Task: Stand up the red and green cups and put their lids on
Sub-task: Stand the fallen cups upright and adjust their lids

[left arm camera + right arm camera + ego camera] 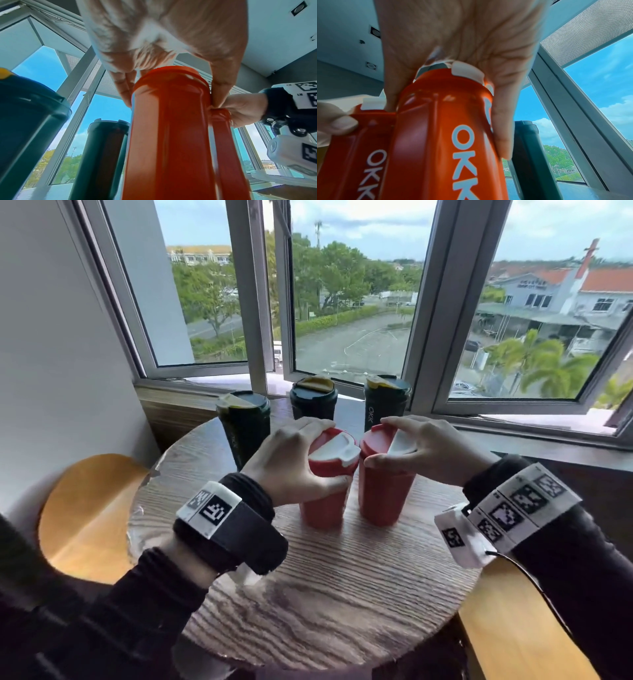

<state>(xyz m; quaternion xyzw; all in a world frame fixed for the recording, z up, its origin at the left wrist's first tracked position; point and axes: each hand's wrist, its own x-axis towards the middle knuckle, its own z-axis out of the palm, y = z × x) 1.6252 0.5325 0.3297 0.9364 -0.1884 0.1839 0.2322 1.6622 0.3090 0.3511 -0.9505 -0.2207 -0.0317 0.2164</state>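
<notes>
Near the worktop (308, 594) middle, two upright red cups (323, 501) are each capped by a lid (334, 451), gripped around the rim by the curled left hand (291, 463) and right hand (431, 453), apparently so both seat together, while three lidded green cups (245, 429) stand along the far edge.

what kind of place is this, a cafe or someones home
Probably a cafe or a break room on an upper floor: a small round wooden table by open windows over a car park, and matching branded travel cups.
</notes>
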